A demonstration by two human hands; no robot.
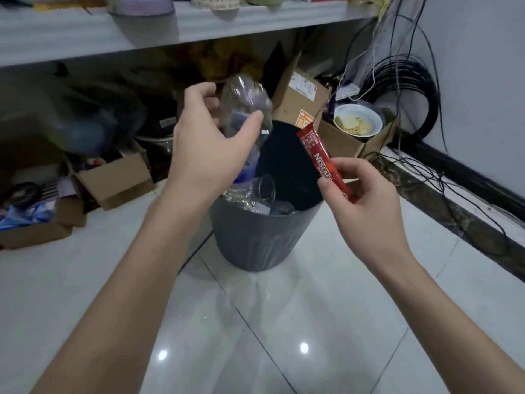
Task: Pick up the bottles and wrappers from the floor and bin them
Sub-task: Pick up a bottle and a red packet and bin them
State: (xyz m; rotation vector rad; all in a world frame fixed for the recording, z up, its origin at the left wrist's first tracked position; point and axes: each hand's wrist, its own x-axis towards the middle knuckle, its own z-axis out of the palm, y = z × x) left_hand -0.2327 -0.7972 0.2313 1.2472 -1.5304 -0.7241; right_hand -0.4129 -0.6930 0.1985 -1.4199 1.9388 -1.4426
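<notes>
Two bare forearms reach forward over a glossy white tiled floor. The left hand curls its fingers and thumb around a clear crumpled plastic bottle, tipped neck-down above a dark grey ribbed plastic bin. The right hand pinches a long red coffee-sachet wrapper between thumb and fingertips, just over the bin's right rim. Clear plastic rubbish lies inside the bin. Open cardboard boxes and coiled black cable sit behind, under a grey shelf.

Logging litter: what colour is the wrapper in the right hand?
The wrapper is red with white lettering; head view.
</notes>
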